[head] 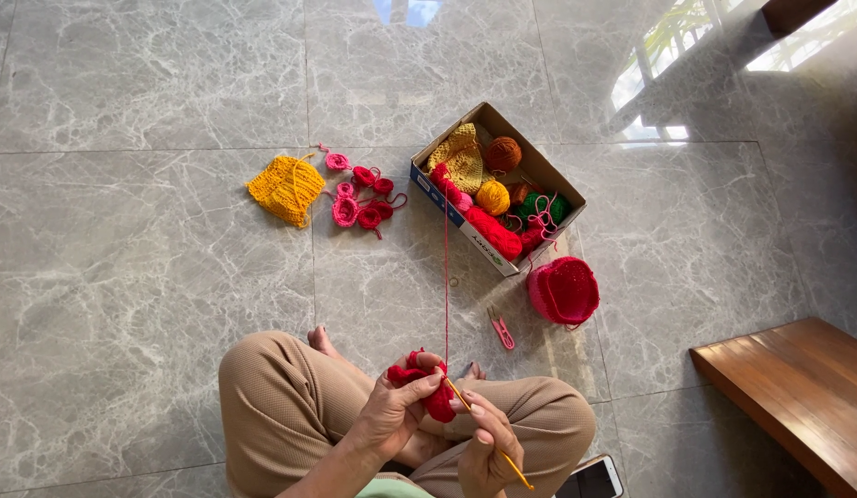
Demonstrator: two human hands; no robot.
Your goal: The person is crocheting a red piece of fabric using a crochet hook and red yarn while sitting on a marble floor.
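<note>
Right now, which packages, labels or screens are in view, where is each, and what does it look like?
Box: open cardboard box on the floor, upper centre, brown inside, blue and white outside, full of yarn balls.
Label: white panel with dark print on the box's long near side.
Phone: on the floor at the bottom edge, by the knee, rectangular, pale frame, dark screen showing glare.

Bright daylight, sharp pic; window glare on glossy floor (152,277) top right, soft shadows.
</note>
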